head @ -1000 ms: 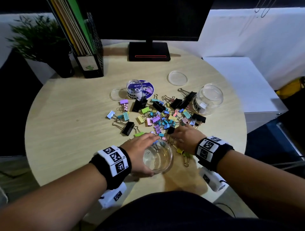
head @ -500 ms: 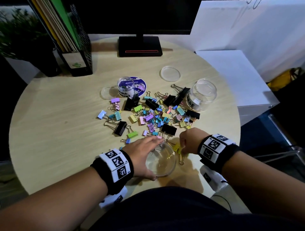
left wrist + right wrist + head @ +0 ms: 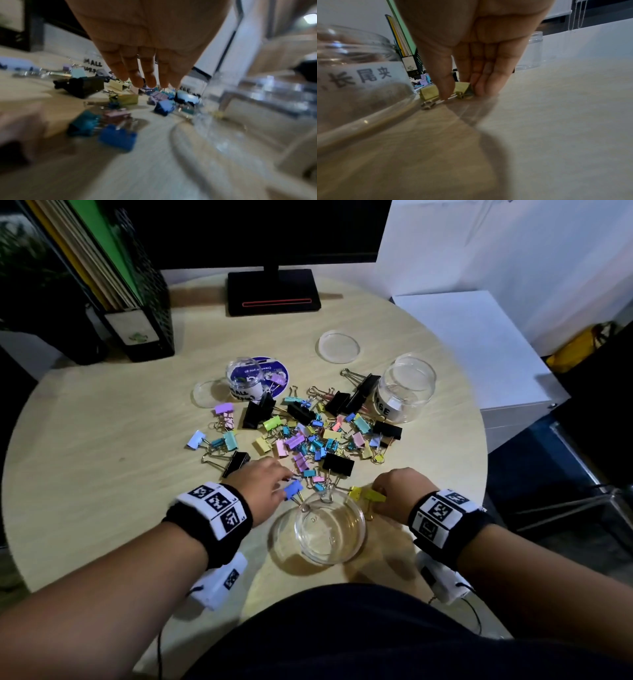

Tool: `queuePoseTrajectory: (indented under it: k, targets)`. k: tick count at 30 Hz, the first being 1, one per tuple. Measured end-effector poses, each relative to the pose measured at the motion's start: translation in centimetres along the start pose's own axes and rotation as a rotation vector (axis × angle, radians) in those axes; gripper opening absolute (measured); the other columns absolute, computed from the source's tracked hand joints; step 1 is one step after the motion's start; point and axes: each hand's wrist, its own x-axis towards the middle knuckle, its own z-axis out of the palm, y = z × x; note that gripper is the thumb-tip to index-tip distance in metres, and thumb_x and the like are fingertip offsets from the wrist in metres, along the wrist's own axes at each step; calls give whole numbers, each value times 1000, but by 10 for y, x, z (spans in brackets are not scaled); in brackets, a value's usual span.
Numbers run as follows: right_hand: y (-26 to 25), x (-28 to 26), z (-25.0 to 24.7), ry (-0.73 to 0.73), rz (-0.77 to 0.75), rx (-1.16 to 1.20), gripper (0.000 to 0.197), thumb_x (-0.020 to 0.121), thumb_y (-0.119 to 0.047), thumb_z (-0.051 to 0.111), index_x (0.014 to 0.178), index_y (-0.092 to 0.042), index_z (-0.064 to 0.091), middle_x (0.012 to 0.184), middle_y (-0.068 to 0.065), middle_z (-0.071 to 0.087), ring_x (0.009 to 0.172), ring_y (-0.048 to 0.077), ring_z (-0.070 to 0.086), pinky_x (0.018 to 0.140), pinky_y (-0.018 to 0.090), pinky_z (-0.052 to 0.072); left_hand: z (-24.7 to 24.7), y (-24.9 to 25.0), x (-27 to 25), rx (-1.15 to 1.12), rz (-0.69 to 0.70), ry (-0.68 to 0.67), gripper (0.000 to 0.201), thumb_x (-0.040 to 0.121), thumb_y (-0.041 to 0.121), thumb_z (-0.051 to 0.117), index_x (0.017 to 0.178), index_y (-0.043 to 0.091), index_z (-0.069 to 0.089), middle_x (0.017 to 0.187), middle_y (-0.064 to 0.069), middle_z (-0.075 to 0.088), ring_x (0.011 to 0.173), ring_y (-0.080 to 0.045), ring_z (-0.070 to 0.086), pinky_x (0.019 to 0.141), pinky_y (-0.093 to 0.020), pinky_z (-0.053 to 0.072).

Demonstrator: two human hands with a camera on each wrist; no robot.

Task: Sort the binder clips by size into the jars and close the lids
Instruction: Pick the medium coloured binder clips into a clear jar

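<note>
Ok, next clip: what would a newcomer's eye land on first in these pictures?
First the heap of coloured and black binder clips spread across the middle of the round wooden table. Next, the open clear jar at the near edge between both hands. The right hand pinches a yellow clip beside that jar, while the left hand reaches, fingers straight, into the near edge of the heap.

The clips [image 3: 310, 436] in the middle are black, pink, blue, purple, yellow and green — the bench [image 3: 102, 446] is pale wood, and both wristbands [image 3: 212, 508] are black-and-white checked.
</note>
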Motion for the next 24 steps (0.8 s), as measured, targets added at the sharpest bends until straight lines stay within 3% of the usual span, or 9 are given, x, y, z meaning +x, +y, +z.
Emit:
queuePoseTrajectory:
  k: [3, 5, 8, 12, 17, 21, 24]
  targets:
    - [3, 2, 0, -5, 14, 70, 39, 79, -34, 66, 115, -22, 59, 106, 2, 64, 98, 21, 58, 74, 25, 45, 8, 0, 5, 61, 96, -103, 50, 88, 23, 57, 134, 36, 41, 129, 15, 44, 115, -7, 43, 101, -24, 37]
    - [4, 3, -3, -8, 8, 114, 42, 77, -32, 68, 117, -24, 57, 103, 2, 64, 95, 21, 59, 75, 27, 48, 14, 4, 7, 93, 142, -119, 50, 87, 27, 59, 132, 38, 42, 130, 16, 42, 118, -9, 42, 104, -29, 36]
    - [5, 1, -6, 0, -82, 70, 41, 80, -28, 64, 120, -29, 55, 104, 2, 66, 95, 22, 59, 75, 27, 48, 17, 8, 10, 160, 132, -107, 49, 88, 27, 58, 133, 37, 41, 128, 13, 44, 118, -13, 43, 103, -34, 40]
    - [4, -1, -7, -11, -163, 17, 45, 77, -26, 66, 122, -32, 58, 110, 0, 65, 100, 21, 59, 82, 28, 50, 12, 9, 14, 216, 72, -160, 48, 88, 26, 58, 133, 31, 44, 121, 5, 48, 111, -16, 48, 97, -31, 43]
    - [5, 0, -6, 0, -97, 39, 38, 76, -18, 67, 112, -24, 55, 103, 5, 61, 86, 22, 54, 65, 25, 41, 10, 4, 13, 220, 22, -169, 38, 85, 35, 62, 120, 25, 51, 118, 7, 50, 106, -14, 49, 95, -31, 44]
    - [4, -11, -16, 158, -57, 274, 34, 74, -19, 69, 104, -23, 55, 92, -1, 61, 79, 18, 57, 65, 22, 41, 7, -3, 7, 231, -61, -139, 31, 80, 49, 60, 102, 28, 53, 103, 9, 54, 89, -11, 49, 79, -26, 43]
    - [-11, -27, -30, 326, -225, 478, 35, 71, -15, 73, 103, -22, 60, 84, -7, 58, 61, 5, 52, 64, 17, 40, -2, -10, 3, 136, -188, -73, 27, 78, 47, 63, 95, 27, 56, 95, 7, 58, 83, -13, 54, 73, -28, 47]
